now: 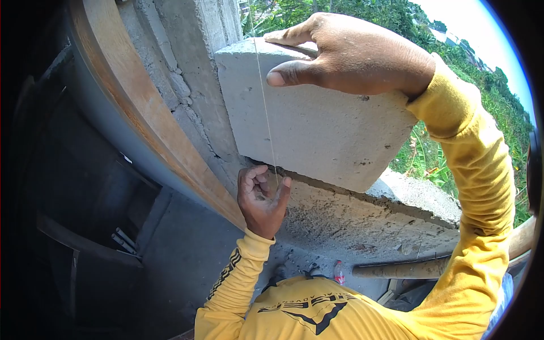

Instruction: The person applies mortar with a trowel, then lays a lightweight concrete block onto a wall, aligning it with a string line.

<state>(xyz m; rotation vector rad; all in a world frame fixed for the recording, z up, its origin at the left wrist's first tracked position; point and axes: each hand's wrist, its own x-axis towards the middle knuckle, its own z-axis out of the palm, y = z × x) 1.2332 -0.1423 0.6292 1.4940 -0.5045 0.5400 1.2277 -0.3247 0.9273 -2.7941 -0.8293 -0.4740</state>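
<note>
A large pale-grey lightweight block (317, 124) stands upright on a rough masonry ledge, with a dark joint under its lower edge. My right hand (362, 56) is over its top edge, fingers on the upper face and thumb against the near face. A thin string (263, 93) hangs in front of the block, running from the top of the view down to my left hand (263, 204). That hand is below the block's lower left corner, fingers curled and thumb apart, with the string passing between them. The string's lower end is hidden.
A concrete column (198, 85) borders the block on the left, beside a curved-looking wooden frame (141, 102). The masonry ledge (340, 215) continues right, above a bamboo pole (408, 269). A plastic bottle (339, 272) stands below. Green plants (481, 73) grow outside.
</note>
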